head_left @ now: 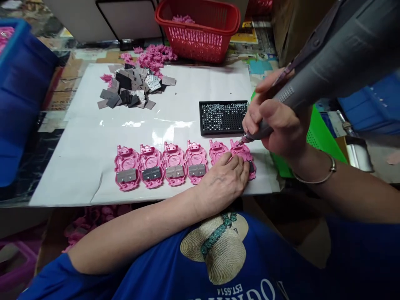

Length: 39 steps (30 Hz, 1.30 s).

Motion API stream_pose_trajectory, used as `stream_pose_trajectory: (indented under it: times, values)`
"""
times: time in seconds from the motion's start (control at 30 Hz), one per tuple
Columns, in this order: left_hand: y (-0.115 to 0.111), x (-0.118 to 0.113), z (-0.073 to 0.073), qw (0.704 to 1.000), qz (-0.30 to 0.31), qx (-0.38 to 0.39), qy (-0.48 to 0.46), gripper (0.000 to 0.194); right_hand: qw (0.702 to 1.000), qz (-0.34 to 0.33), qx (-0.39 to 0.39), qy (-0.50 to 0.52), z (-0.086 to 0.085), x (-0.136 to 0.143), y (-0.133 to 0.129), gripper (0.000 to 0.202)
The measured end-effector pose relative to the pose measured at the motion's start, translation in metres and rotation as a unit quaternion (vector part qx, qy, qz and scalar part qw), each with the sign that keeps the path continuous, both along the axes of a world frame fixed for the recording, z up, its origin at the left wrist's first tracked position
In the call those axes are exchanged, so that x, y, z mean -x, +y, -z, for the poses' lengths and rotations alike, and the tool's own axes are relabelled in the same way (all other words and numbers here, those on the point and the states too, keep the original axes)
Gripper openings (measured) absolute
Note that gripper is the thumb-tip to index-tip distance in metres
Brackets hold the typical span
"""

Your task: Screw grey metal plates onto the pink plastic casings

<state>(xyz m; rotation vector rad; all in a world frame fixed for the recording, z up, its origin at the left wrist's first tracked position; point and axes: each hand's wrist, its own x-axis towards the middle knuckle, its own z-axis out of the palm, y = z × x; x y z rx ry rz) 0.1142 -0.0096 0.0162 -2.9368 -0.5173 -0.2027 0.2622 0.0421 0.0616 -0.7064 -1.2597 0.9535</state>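
My right hand [281, 125] is wrapped round a grey electric screwdriver [340, 54], held at a slant. Its bit points down at the top of the pink plastic housing [240, 152] at the right end of a row; whether bit and plastic touch, I cannot tell. Across that housing and its neighbour [218, 150] lies my left hand [218, 181], fingers flat and close together, covering their lower parts. A dark plate [251, 166] peeks out beside its fingertips. Leftward, several similar pink housings [126, 156] each carry a grey or dark plate [126, 175].
Behind the row sits a black screw tray [223, 118] with many small screws. Loose grey plates [134, 87] and pink parts [156, 56] are heaped farther back, near a red basket [200, 37]. A blue bin [21, 96] stands left, a green tray [325, 137] right.
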Motion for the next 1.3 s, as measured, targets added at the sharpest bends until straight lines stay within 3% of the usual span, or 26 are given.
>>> stream_pose_trajectory:
  times: [0.23,0.47,0.63,1.03,1.2,1.3]
  values:
    - [-0.001,0.003,0.002,1.000,0.002,-0.016,-0.003,0.038,0.984,0.150,-0.091,0.004,-0.025,-0.004,0.043,0.019]
    - [-0.001,0.004,0.002,1.000,0.001,-0.012,0.003,0.039,0.987,0.135,-0.079,-0.027,-0.002,-0.007,0.082,0.023]
    - [-0.002,0.004,0.002,1.000,0.002,-0.016,0.005,0.039,0.984,0.159,-0.057,-0.058,0.007,-0.010,0.085,0.035]
    - [-0.002,0.005,0.003,1.000,0.001,-0.014,-0.011,0.039,0.990,0.128,-0.055,-0.020,0.011,-0.010,0.085,0.023]
    - [0.000,0.004,0.003,1.000,0.005,-0.004,-0.003,0.040,0.989,0.113,-0.098,0.003,-0.005,-0.007,0.080,0.021]
    - [0.000,0.004,0.003,1.000,0.005,0.000,-0.004,0.039,0.988,0.112,-0.106,0.003,-0.018,-0.005,0.064,0.016]
